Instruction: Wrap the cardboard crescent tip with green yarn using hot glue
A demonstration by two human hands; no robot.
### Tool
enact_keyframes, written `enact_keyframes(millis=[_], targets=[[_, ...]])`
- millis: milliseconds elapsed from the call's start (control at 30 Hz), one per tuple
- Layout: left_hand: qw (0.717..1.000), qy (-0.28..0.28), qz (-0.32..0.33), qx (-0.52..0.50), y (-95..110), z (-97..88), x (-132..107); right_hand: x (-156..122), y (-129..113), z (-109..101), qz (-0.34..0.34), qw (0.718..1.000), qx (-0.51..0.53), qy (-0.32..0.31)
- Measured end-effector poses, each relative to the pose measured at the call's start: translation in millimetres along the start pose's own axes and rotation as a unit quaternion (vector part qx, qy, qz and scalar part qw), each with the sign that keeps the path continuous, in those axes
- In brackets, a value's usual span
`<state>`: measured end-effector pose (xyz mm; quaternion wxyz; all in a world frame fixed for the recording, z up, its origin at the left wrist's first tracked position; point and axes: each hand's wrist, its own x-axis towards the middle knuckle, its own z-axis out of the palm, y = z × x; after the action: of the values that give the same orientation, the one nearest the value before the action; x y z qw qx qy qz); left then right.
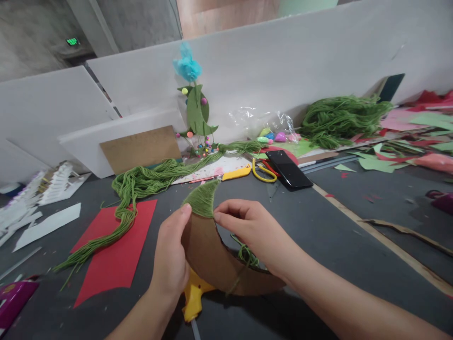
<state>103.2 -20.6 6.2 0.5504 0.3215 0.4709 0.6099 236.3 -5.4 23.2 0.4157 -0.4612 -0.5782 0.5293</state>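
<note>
My left hand [172, 257] grips the outer edge of a brown cardboard crescent [212, 257], its thumb up near the tip. The crescent's upper tip is wrapped in green yarn [204, 198]. With its fingers closed, my right hand [249, 225] pinches a green yarn strand at the inner edge of the crescent, just below the wrapped part. A loose loop of the yarn [246, 255] hangs under my right hand. Below the crescent lies a yellow glue gun [194, 295], partly hidden by my left wrist.
A long green yarn hank [141, 182] trails over red paper [113, 250]. Behind lie a black phone [288, 169], yellow-handled scissors [264, 171], a yellow knife [236, 174], a green felt ornament [196, 111], a yarn pile [339, 118], paper scraps [406, 151] and white foam boards [123, 125].
</note>
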Motion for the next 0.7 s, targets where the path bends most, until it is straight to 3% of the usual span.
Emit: enact_keyframes(millis=[100,467,600,700], targets=[[0.999,-0.042,-0.006,-0.001,1,-0.1,-3,0,-1,0,0.001,1.000,0.002,0.001],[0.998,0.001,0.028,0.065,-3,-2.1,-1,-1,0,1,-0.013,1.000,-0.029,-0.005],[0.997,0.013,0.031,0.067,8,-7.0,6,-3,-8,-7,-0.006,0.999,0.003,-0.038],[0.993,0.044,0.074,0.082,21,-14.0,16,-6,-19,-20,0.025,0.995,0.009,-0.092]])
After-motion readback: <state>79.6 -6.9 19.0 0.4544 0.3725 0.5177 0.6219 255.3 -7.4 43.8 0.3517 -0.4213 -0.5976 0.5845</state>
